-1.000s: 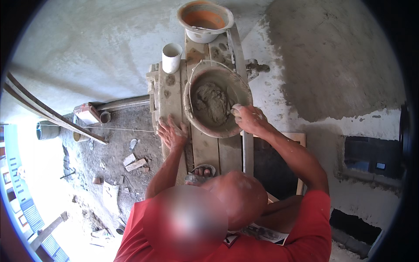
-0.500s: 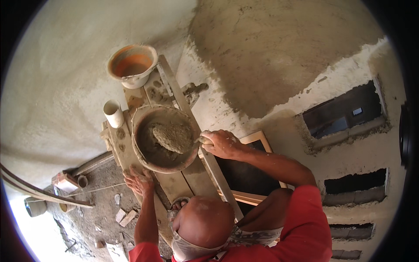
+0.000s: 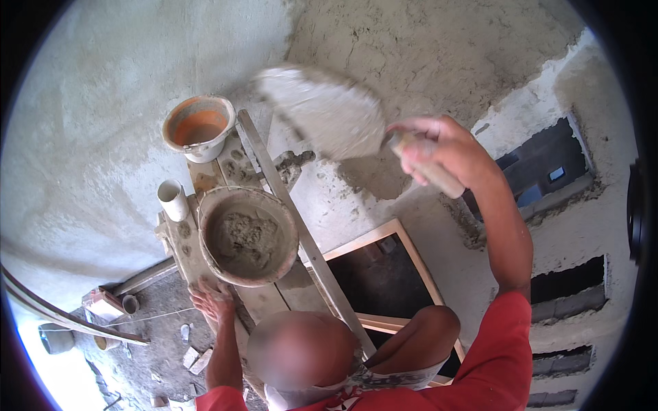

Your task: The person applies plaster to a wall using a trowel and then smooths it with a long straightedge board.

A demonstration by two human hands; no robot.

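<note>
My right hand (image 3: 442, 154) is wrapped round the handle of a trowel (image 3: 325, 113), raised in front of the wall. The trowel's broad blade is smeared by motion and coated grey; whether it touches the wall I cannot tell. Below it, a bucket (image 3: 293, 236) of wet mortar (image 3: 250, 236) stands on wooden planks (image 3: 274, 301). My left hand (image 3: 211, 301) lies with fingers spread on the planks' left edge, close to the bucket, holding nothing. On the wall, a rough darker patch of mortar (image 3: 439, 68) lies beyond the trowel.
An orange-lined bucket (image 3: 199, 123) and a white cup-like tube (image 3: 173, 200) stand on the planks. A long straight bar (image 3: 295, 212) runs along their right side. A wooden frame (image 3: 418, 267) leans beside it. Wall openings (image 3: 569, 288) lie at right; rubble covers the ground (image 3: 157, 329) at lower left.
My right hand has lifted the trowel out of the mortar bucket and swung it up and away toward the wall. My left hand stays on the planks.
</note>
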